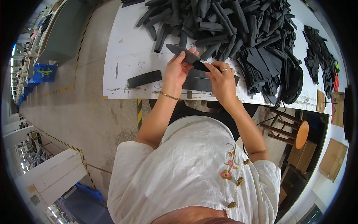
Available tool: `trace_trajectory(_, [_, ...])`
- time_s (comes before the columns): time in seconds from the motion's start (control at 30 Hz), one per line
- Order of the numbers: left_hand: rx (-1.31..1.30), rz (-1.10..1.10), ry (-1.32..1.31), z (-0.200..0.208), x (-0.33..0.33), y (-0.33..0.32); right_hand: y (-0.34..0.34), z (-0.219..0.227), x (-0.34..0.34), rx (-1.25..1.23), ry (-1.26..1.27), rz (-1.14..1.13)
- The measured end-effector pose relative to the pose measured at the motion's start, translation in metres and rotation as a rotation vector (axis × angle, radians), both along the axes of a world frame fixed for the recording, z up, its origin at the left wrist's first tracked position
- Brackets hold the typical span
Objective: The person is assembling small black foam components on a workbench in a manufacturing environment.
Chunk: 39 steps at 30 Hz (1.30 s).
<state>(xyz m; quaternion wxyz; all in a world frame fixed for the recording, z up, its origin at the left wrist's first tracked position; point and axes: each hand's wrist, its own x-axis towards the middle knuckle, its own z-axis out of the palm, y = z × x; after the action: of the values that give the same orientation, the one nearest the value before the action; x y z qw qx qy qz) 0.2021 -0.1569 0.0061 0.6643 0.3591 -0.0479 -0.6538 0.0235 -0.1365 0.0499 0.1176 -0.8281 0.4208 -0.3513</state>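
White worktable (126, 56) near edge, heaped black strips (223, 26) behind: left hand (175, 72) and right hand (222, 80) both pinch one flat black strip (186, 55), likely light, bendy, best gripped at ends.

both hands (199, 72) grip a black strip (186, 56) over the white table (123, 56).

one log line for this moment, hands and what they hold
left hand: holds black strip | right hand: pinches same strip's near end | pile of black strips: behind hands on white table
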Motion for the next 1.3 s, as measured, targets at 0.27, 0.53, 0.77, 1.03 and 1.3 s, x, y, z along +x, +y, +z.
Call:
trace_trajectory(0.27, [-0.072, -0.025, 0.083, 0.002, -0.002, 0.004, -0.004, 0.001, -0.007, -0.08, 0.074, -0.033])
trace_trajectory(0.53, [-0.052, -0.03, 0.067, 0.002, -0.001, 0.003, -0.002, 0.007, -0.007, -0.063, 0.061, -0.001])
trace_trajectory(0.77, [-0.073, -0.073, 0.071, 0.011, -0.006, 0.01, -0.008, 0.013, -0.008, -0.08, 0.118, -0.01])
trace_trajectory(1.03, [-0.082, -0.118, 0.077, 0.009, -0.001, 0.011, -0.01, 0.015, -0.009, -0.18, 0.143, 0.029])
trace_trajectory(1.3, [-0.08, -0.111, 0.048, 0.011, -0.004, 0.01, -0.012, 0.016, -0.009, -0.146, 0.133, 0.025])
